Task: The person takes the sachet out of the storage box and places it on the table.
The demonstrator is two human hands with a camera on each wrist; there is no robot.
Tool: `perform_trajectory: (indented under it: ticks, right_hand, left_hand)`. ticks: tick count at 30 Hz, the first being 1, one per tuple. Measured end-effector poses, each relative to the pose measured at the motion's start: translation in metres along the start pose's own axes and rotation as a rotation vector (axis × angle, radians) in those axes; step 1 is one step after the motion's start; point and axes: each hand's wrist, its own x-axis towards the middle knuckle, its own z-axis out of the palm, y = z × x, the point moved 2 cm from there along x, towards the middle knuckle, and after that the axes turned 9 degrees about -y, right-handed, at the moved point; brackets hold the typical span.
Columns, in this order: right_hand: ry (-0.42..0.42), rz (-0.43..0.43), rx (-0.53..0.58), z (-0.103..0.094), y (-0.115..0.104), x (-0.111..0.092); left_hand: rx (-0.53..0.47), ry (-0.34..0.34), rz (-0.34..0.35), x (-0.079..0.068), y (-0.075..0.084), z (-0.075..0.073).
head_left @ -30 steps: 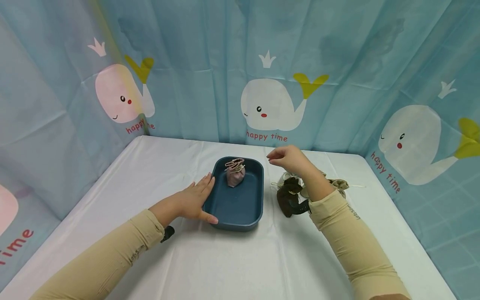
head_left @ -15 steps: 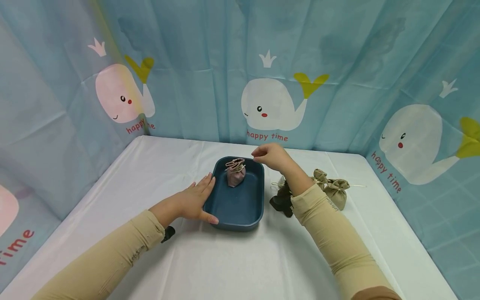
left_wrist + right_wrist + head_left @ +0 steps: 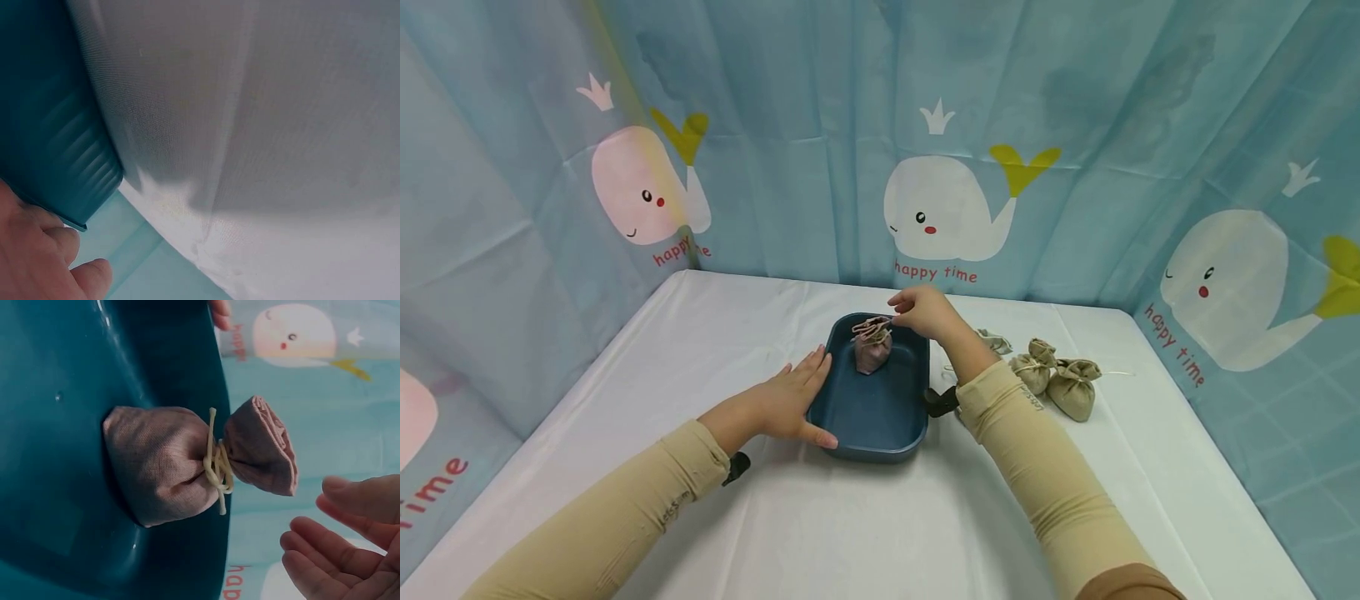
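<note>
A dusty-pink drawstring pouch (image 3: 872,353), tied with a pale cord, stands in the far part of a dark blue rectangular tub (image 3: 868,427). In the right wrist view the pouch (image 3: 165,464) leans toward the tub wall. My right hand (image 3: 925,315) hovers over the tub's far right rim, beside the pouch's gathered top. Its fingers (image 3: 325,547) are loosely bent, with a gap between them and the cloth. My left hand (image 3: 784,402) lies spread along the tub's left rim, touching it. The left wrist view shows its fingers (image 3: 59,240) against the tub's outer side.
Several more pouches lie right of the tub: two olive-beige ones (image 3: 1072,392) and a pale green one (image 3: 995,341), with others partly hidden behind my right forearm. A white cloth (image 3: 850,533) covers the table. A blue whale-print curtain (image 3: 775,183) hangs behind.
My right hand has moved left, from above the pouches on the right to beside the pink pouch's top. The left hand, tub and pink pouch stay put.
</note>
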Motion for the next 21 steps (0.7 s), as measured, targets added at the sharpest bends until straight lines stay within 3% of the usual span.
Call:
perform_trajectory:
  ticks: [15, 21]
  right_hand:
    - [-0.012, -0.012, -0.026, 0.01, -0.004, 0.011]
    - [0.0, -0.035, -0.116, 0.016, -0.009, 0.012]
  left_hand:
    - [0.02, -0.001, -0.015, 0.001, 0.0, 0.001]
    - [0.033, 0.002, -0.022, 0.0, 0.001, -0.001]
